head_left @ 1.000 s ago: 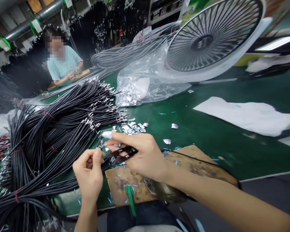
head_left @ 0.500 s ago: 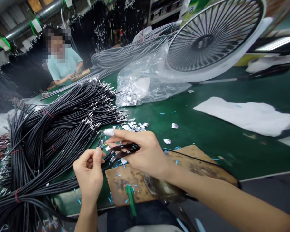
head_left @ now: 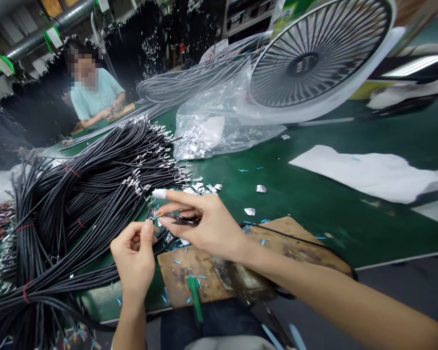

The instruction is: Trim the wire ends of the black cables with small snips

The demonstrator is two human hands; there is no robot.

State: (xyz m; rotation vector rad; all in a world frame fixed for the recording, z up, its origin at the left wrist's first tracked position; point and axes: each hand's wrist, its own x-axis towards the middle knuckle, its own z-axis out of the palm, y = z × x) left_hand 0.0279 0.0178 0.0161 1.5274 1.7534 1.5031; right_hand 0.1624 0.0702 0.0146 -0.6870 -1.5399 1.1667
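Observation:
My left hand (head_left: 136, 253) is closed, thumb against finger, pinching the stripped end of a black cable. Thin coloured wires (head_left: 155, 214) fan out above that pinch, one of them yellow. My right hand (head_left: 211, 223) comes in from the right, a white cover on its index fingertip. It grips a dark two-bladed tool (head_left: 184, 220), perhaps tweezers, mostly hidden by the fingers. The right thumb and a finger reach the wires, close to the left fingertips. Behind and left lies a large heap of black cables (head_left: 95, 180) with silvery ends.
A stained wooden board (head_left: 182, 272) with a green lever (head_left: 194, 296) sits at the front edge. Foil scraps (head_left: 250, 212) and blue bits litter the green table (head_left: 324, 194). Farther back are a plastic bag (head_left: 222, 126), a fan (head_left: 314, 63), white sheet (head_left: 372, 172) and a seated person (head_left: 98, 95).
My right hand has shifted slightly left, its fingers closer to the wires. The tool's two blades, apart before, now look nearly together. The left hand has hardly moved.

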